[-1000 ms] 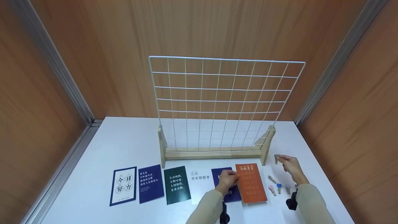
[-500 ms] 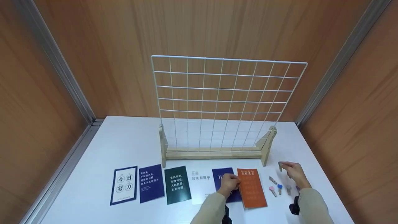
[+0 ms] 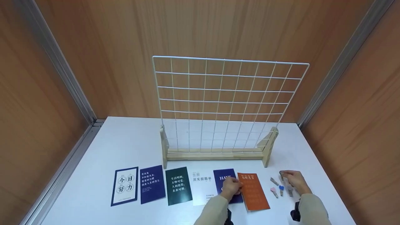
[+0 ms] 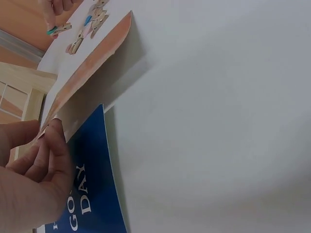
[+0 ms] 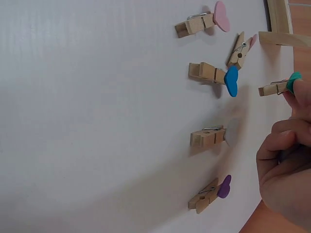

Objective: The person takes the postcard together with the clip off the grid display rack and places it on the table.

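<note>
My left hand [image 3: 230,188] pinches the left edge of an orange card [image 3: 254,193] with white lettering. In the left wrist view this card [image 4: 92,60] tilts up off the table, one edge between thumb and fingers. Just below that hand lies a dark blue card [image 4: 97,179] with white words, partly covered by it in the head view. My right hand [image 3: 296,182] holds a small wooden clothespin [image 5: 274,89] with a green heart by its heart end. Near it on the table lie clothespins with blue [image 5: 209,73], white [image 5: 209,137], purple [image 5: 206,196] and pink [image 5: 199,23] hearts.
A white wire grid [image 3: 231,90] stands upright in a wooden base [image 3: 215,155] behind the cards. To the left lie a white card [image 3: 201,187], a green card [image 3: 178,186], a purple-blue card [image 3: 152,184] and a blue-bordered card [image 3: 124,186]. Wooden panels enclose the table.
My right hand has come down and nearer with the clothespin. My left hand has shifted slightly right and nearer, and the orange card has moved nearer with it.
</note>
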A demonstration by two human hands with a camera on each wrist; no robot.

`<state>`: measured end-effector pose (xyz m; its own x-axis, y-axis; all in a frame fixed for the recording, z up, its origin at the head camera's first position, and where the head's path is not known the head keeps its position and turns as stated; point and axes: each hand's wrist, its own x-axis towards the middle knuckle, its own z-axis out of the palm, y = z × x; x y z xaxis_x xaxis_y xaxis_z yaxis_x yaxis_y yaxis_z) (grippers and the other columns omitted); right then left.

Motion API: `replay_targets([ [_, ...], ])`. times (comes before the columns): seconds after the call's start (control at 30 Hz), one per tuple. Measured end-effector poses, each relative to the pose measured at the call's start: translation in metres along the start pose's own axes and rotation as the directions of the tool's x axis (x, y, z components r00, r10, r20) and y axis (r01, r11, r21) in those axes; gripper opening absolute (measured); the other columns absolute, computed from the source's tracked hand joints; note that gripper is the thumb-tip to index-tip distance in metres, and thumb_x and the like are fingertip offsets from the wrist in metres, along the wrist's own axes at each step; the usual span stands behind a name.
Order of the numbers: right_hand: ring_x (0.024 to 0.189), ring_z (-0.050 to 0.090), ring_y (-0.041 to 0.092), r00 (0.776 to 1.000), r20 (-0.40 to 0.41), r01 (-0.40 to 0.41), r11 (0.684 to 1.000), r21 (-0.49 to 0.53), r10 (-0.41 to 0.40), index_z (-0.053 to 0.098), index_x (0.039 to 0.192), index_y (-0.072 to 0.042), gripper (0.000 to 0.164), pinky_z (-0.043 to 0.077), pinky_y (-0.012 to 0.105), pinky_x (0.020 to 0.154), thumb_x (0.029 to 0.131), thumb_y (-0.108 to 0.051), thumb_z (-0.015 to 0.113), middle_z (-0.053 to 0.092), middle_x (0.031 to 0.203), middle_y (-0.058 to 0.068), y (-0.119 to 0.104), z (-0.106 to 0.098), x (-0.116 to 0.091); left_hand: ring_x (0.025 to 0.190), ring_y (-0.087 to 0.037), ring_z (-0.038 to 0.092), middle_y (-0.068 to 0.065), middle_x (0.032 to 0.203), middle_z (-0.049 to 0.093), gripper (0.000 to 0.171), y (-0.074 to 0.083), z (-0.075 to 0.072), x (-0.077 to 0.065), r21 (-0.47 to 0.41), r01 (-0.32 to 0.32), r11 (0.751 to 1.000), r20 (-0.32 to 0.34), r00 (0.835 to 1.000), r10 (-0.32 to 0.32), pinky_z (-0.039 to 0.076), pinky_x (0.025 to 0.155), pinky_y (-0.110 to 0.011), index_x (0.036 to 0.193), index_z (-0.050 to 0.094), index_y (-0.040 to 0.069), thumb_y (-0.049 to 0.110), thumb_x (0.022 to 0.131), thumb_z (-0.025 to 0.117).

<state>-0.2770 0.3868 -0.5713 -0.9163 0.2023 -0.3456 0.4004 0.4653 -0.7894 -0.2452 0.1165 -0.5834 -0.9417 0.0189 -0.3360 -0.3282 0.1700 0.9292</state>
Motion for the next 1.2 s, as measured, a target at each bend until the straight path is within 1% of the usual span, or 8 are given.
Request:
replay_targets([
  [0.23,0.070,0.044,0.017,1.000,0.007,-0.007,1.000,-0.016,0.007,0.054,0.115,0.003,0.039,0.037,0.027,0.060,0.086,-0.023,0.054,0.055,0.094,0.007,0.004,0.004,-0.004,0.055,-0.014,0.056,-0.005,0.066,0.054,0.004,-0.001,-0.001,-0.003,0.039,0.028,0.999,0.008,1.000,-0.029,0.049,0.052,-0.028,0.081,0.057,0.001,0.004,0.083,0.058],
  [0.4,0.050,0.038,0.010,1.000,0.002,0.019,1.000,-0.013,-0.019,0.053,0.115,0.005,0.038,0.034,0.024,0.049,0.086,-0.019,0.051,0.047,0.063,-0.002,0.006,0.007,-0.002,0.055,-0.016,0.057,-0.008,0.067,0.055,0.003,0.000,-0.001,-0.006,0.009,0.003,1.000,0.018,1.000,-0.003,0.050,0.052,-0.029,0.082,0.055,-0.003,0.000,0.080,0.056],
  [0.5,0.043,0.035,0.007,1.000,0.005,0.025,1.000,-0.018,-0.024,0.052,0.116,0.007,0.039,0.034,0.023,0.045,0.087,-0.019,0.050,0.043,0.057,-0.003,0.008,0.009,-0.001,0.056,-0.018,0.058,-0.009,0.067,0.055,0.004,0.000,-0.002,-0.007,-0.003,-0.012,1.000,0.015,1.000,0.012,0.050,0.052,-0.030,0.082,0.054,-0.004,-0.003,0.079,0.056],
  [0.7,0.053,0.043,0.012,1.000,-0.004,-0.009,1.000,-0.026,0.008,0.051,0.117,0.006,0.040,0.038,0.027,0.053,0.088,-0.021,0.052,0.055,0.089,0.007,0.011,0.009,0.000,0.056,-0.018,0.057,-0.009,0.067,0.054,0.005,0.000,-0.002,-0.006,-0.006,-0.005,1.000,0.008,1.000,0.005,0.050,0.052,-0.030,0.084,0.053,-0.002,-0.003,0.080,0.055],
  [0.83,0.074,0.050,0.022,1.000,-0.003,-0.002,0.998,-0.066,0.001,0.051,0.116,0.007,0.041,0.040,0.027,0.060,0.088,-0.023,0.051,0.053,0.105,0.020,0.012,0.009,0.000,0.054,-0.018,0.057,-0.010,0.065,0.054,0.005,0.001,-0.003,-0.005,-0.004,-0.018,1.000,-0.005,1.000,0.018,0.049,0.050,-0.030,0.082,0.054,-0.003,-0.005,0.078,0.055],
  [0.93,0.095,0.048,0.032,1.000,-0.004,-0.014,0.995,-0.095,0.014,0.049,0.117,0.009,0.044,0.042,0.037,0.074,0.089,-0.026,0.049,0.048,0.115,0.026,0.013,0.010,0.000,0.054,-0.017,0.056,-0.008,0.066,0.053,0.005,0.000,-0.004,-0.004,0.031,-0.035,0.999,-0.018,0.999,0.035,0.049,0.049,-0.028,0.082,0.054,-0.003,-0.004,0.077,0.056],
  [1.07,0.110,0.039,0.040,0.999,-0.012,-0.050,0.995,-0.082,0.049,0.045,0.120,0.009,0.048,0.034,0.047,0.089,0.090,-0.028,0.048,0.042,0.122,0.027,0.013,0.009,-0.003,0.052,-0.016,0.056,-0.006,0.064,0.052,0.007,0.000,-0.007,-0.002,0.069,-0.086,0.994,-0.034,0.995,0.089,0.048,0.047,-0.027,0.085,0.056,-0.003,0.000,0.079,0.057],
  [1.2,0.112,0.037,0.040,0.999,-0.029,-0.043,0.998,-0.037,0.042,0.044,0.121,0.008,0.050,0.041,0.042,0.080,0.090,-0.031,0.048,0.040,0.124,0.027,0.015,0.006,-0.006,0.052,-0.017,0.057,-0.006,0.060,0.055,0.008,0.003,-0.013,0.000,0.099,-0.171,0.980,-0.036,0.984,0.175,0.047,0.045,-0.027,0.085,0.058,-0.002,0.004,0.080,0.059],
])
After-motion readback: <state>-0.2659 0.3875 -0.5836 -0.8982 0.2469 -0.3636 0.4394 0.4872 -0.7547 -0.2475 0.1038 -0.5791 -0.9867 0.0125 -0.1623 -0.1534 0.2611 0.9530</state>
